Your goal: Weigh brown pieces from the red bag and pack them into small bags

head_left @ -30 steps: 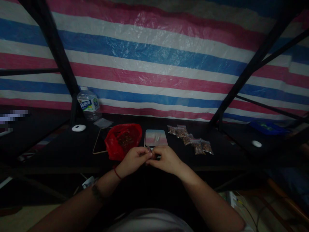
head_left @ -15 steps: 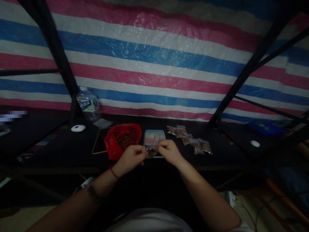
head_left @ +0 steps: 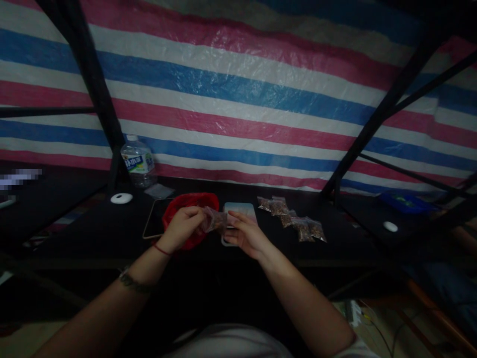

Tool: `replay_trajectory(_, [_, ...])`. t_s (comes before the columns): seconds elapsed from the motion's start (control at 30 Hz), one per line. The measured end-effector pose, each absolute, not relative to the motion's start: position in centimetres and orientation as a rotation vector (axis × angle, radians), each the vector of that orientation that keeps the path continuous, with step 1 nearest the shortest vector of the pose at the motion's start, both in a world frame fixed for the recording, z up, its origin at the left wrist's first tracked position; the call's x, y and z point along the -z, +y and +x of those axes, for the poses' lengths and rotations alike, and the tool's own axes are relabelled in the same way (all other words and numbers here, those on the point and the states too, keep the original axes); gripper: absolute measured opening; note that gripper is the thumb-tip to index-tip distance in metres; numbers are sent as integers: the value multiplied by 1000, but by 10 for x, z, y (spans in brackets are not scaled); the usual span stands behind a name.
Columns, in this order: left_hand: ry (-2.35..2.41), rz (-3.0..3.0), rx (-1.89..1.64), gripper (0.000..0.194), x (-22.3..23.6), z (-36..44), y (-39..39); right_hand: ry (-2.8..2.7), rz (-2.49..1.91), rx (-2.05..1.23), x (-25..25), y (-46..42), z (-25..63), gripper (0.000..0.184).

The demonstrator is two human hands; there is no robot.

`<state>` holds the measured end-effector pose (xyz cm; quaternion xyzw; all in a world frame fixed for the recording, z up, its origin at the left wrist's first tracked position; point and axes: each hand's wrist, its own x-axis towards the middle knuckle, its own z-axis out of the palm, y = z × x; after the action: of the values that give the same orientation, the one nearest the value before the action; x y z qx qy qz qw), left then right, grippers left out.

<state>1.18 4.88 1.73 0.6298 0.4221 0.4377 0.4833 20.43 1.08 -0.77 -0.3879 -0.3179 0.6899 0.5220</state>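
A small clear zip bag [head_left: 216, 220] with brown bits inside is pinched at its left end by my left hand [head_left: 185, 226], above the right side of a red plastic bag [head_left: 190, 200]. My left hand covers much of the red bag and what is inside it. My right hand [head_left: 246, 233] has its fingers apart at the small bag's other end; whether they touch it I cannot tell. Beneath that hand lies a flat, pale blue and pink rectangular thing [head_left: 240, 206]. Several filled zip bags [head_left: 292, 219] lie to the right on the black table.
A tablet-like dark panel [head_left: 153, 219] lies partly under the red bag. Behind stand a plastic bottle [head_left: 137, 161] and a clear flat packet [head_left: 159, 191]. White oval objects [head_left: 121, 198] sit at both sides. Black frame posts [head_left: 99, 94] rise before a striped sheet [head_left: 238, 99].
The small bag has moved left, off the flat rectangular thing and toward the red bag, with my left hand. My right hand has gone from a pinch on the bag to spread fingers.
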Motion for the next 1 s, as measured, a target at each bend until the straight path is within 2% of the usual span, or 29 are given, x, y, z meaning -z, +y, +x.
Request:
replay_trajectory(0.23, [1166, 1573, -1287, 23, -18, -10, 69, -690, -812, -1683, 15, 45, 183, 29])
replay_trajectory(0.33, [1276, 1612, -1256, 24, -22, -18, 72, -693, -809, -1633, 11, 56, 174, 26])
replay_trajectory(0.47, [1561, 1747, -1062, 28, -33, -34, 73, -728, -830, -1531, 12, 66, 167, 25])
replay_trajectory(0.57, [1768, 2166, -728, 24, -40, -41, 65, -818, -907, -1388, 20, 75, 165, 24])
replay_trajectory(0.67, [1565, 2478, -324, 20, -33, -31, 49, -1048, -1060, -1187, 30, 84, 163, 19])
replay_trajectory(0.77, [1515, 2518, -132, 22, -10, -8, 37, -1422, -1210, -908, 32, 92, 163, 14])
replay_trajectory(0.83, [1609, 2536, -151, 32, 6, 5, 37, -1622, -1258, -726, 27, 97, 163, 17])
replay_trajectory(1.0, [1770, 2497, -220, 31, 14, 12, 45, -1735, -1250, -485, 1, 112, 159, 24])
